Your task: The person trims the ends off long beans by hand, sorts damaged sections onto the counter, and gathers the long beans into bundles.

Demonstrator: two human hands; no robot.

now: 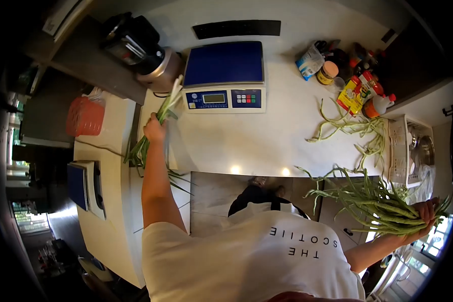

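Observation:
My left hand point(154, 128) is closed around a bunch of scallions point(171, 103) at the counter's left end. Their white ends point up toward the scale, and the green leaves trail down past my forearm. Out to the right, my right hand point(427, 214) grips a thick bundle of long green beans point(382, 205), held off the counter's front edge with the free ends spreading leftward. More long beans point(370, 133) lie loosely on the counter at the right. A digital scale point(224, 68) with a blue platform stands at the back, nothing lying on it.
A blender point(136, 50) stands left of the scale. Seasoning packets and bottles point(355, 93) crowd the back right corner. A white dish rack point(405, 151) sits at the right end. On the left side counter are a red basket point(85, 117) and a blue-and-white device point(80, 183).

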